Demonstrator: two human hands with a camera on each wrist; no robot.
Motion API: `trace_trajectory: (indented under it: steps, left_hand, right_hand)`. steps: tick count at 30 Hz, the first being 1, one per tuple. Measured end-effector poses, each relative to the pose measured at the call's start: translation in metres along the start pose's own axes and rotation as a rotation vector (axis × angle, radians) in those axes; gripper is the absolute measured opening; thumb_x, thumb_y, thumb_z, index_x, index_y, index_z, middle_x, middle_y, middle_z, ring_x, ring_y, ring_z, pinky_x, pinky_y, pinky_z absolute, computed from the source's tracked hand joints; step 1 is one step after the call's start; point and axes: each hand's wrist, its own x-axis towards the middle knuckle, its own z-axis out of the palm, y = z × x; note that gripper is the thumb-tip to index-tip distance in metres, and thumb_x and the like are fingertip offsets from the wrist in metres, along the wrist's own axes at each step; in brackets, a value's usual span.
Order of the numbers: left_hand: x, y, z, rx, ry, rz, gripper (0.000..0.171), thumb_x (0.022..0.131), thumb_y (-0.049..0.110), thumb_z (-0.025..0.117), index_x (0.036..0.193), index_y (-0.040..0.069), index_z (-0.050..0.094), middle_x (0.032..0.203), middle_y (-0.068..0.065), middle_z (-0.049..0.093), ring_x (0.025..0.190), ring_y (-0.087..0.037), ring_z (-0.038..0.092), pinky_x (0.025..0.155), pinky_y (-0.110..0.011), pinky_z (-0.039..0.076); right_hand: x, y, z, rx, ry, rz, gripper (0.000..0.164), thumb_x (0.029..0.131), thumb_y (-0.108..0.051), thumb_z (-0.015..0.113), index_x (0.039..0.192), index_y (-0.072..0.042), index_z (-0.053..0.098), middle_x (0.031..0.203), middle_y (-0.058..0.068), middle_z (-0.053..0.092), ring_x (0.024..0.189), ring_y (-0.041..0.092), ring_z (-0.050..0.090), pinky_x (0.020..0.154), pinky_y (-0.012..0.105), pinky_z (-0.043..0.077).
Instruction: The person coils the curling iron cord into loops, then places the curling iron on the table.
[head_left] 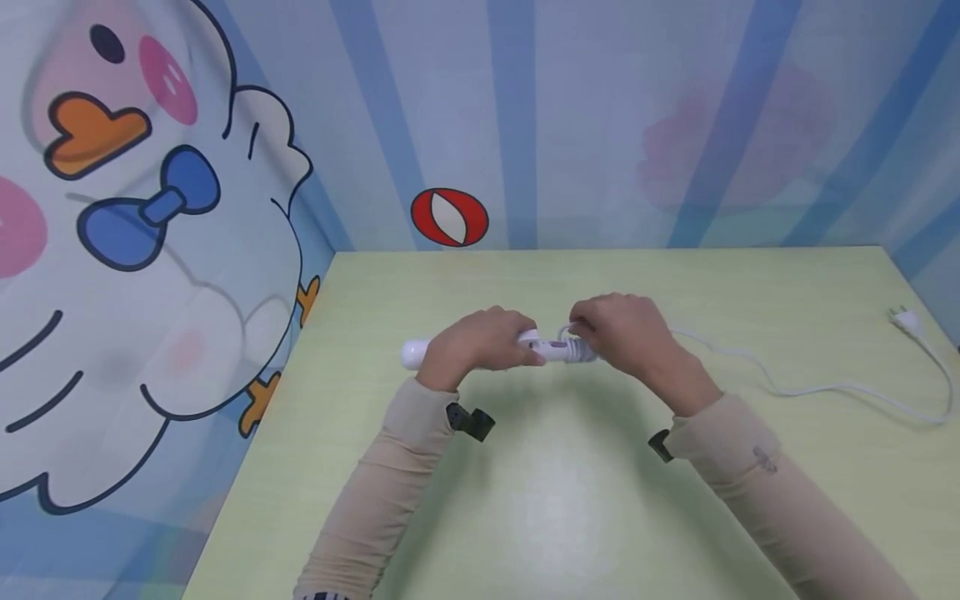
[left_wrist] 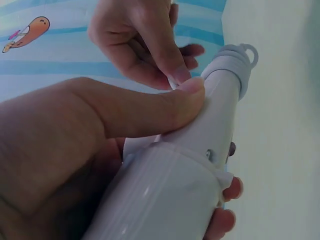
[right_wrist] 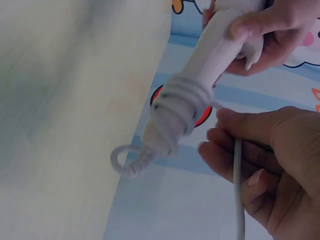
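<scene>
My left hand point(head_left: 480, 337) grips a white curling iron point(head_left: 556, 351) around its middle, with the thumb along its upper side in the left wrist view. The rounded barrel end point(head_left: 413, 354) points left and the narrower handle points right. Several turns of white power cord point(right_wrist: 182, 102) wrap the handle close to its tail, where a small loop of cord sticks out. Beside these turns, my right hand point(right_wrist: 280, 155) pinches the cord between thumb and fingers. From there the loose cord point(right_wrist: 238, 195) runs down past the palm.
Beyond my right hand the free cord trails over the pale yellow-green table point(head_left: 570, 500) to a two-pin plug point(head_left: 907, 322) near the right edge. A blue striped backdrop point(head_left: 585, 125) stands behind the table, and a cartoon bird print point(head_left: 225, 242) covers the left side.
</scene>
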Motion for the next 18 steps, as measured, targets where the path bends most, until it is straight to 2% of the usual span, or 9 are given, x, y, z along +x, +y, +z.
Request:
trace_trajectory:
  steps: [4,10,14,18]
  left_hand:
    - [0.006,-0.007,0.002,0.001,0.017,-0.002,0.026,0.086,0.041,0.06,0.102,0.02,0.057,0.084,0.002,0.057,0.072,-0.015,0.052,0.063,-0.03,0.041]
    - [0.015,-0.018,0.004,0.006,0.103,-0.012,0.033,0.086,0.043,0.059,0.109,0.019,0.056,0.086,0.003,0.057,0.074,-0.015,0.054,0.064,-0.03,0.042]
    - [0.016,-0.021,0.004,0.008,0.162,-0.024,0.038,0.087,0.043,0.059,0.116,0.018,0.054,0.087,0.003,0.057,0.073,-0.015,0.054,0.064,-0.03,0.043]
    - [0.014,-0.021,0.002,0.003,0.225,-0.029,0.039,0.087,0.043,0.058,0.117,0.018,0.054,0.084,0.002,0.057,0.07,-0.015,0.054,0.061,-0.03,0.042]
  right_hand:
    - [-0.002,-0.006,0.001,0.056,-0.031,0.067,0.013,0.087,-0.02,0.064,0.093,-0.01,0.069,0.078,0.002,0.067,0.055,0.012,0.053,0.05,0.031,0.043]
    - [-0.006,-0.009,0.007,0.199,-0.051,0.197,0.02,0.089,-0.023,0.061,0.1,-0.007,0.067,0.075,0.002,0.064,0.053,0.013,0.049,0.049,0.028,0.039]
    - [-0.01,-0.01,0.016,0.325,-0.047,0.246,0.021,0.09,-0.021,0.06,0.103,-0.005,0.063,0.075,0.003,0.064,0.054,0.013,0.05,0.049,0.028,0.04]
    - [-0.012,-0.012,0.027,0.443,-0.02,0.262,0.015,0.091,-0.021,0.058,0.096,-0.007,0.063,0.075,0.001,0.065,0.06,0.011,0.056,0.053,0.028,0.043]
